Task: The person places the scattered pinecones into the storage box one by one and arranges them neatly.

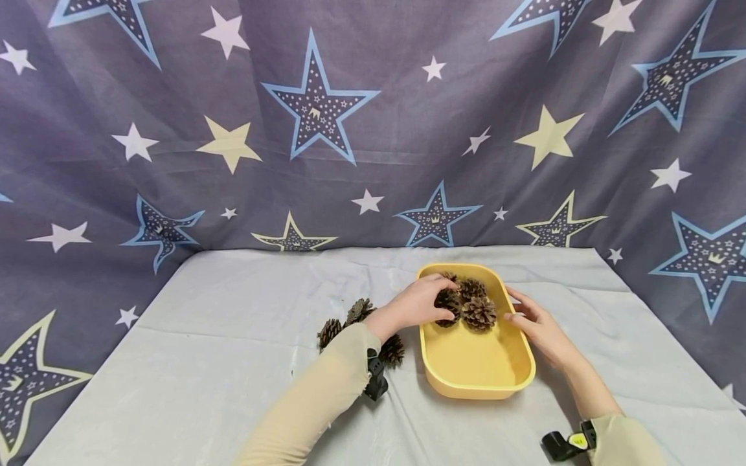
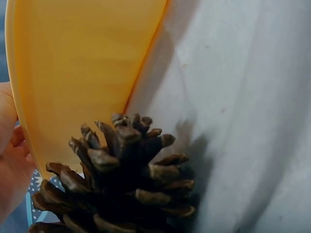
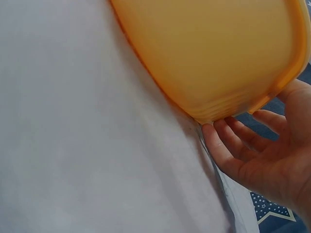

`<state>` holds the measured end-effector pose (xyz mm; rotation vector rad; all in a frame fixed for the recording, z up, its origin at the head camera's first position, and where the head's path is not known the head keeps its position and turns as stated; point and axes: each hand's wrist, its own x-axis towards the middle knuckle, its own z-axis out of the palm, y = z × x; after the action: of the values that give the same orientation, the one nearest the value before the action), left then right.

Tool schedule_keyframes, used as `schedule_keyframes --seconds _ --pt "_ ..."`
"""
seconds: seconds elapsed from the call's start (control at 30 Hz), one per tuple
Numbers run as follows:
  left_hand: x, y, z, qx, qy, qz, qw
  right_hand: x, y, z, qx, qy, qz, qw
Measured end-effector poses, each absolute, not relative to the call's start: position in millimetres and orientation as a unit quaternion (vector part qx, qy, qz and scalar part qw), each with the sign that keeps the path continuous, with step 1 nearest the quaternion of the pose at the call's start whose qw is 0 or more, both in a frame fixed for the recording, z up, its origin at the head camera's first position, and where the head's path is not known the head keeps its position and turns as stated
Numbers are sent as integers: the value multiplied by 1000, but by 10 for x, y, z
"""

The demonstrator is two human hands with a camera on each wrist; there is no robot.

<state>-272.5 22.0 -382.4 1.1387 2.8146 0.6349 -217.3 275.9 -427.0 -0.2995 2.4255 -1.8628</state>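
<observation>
A yellow tub stands on the cloth-covered table, with several brown pine cones gathered in its far half. My left hand reaches over the tub's left rim, and its thumb and fingers grip a pine cone inside. On the opposite side, my right hand holds the tub's right wall; in the right wrist view, its fingers touch the outside. More pine cones lie left of the tub, partly hidden by my left forearm. One pine cone looms close in the left wrist view.
A pale grey cloth covers the table. Behind it hangs a dark curtain printed with stars. Black wrist cameras are strapped on at the left wrist and the right wrist.
</observation>
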Motion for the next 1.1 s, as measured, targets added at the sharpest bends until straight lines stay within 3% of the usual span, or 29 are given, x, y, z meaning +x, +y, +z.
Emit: schedule_keyframes --seconds 0.6,1.1 --pt "-2714 84 -3705 354 908 225 1 -2162 2757 -4249 -96 793 -601 36" --pt "-2785 -369 -3626 343 902 264 -18 -2158 2756 -4243 -97 791 -602 40"
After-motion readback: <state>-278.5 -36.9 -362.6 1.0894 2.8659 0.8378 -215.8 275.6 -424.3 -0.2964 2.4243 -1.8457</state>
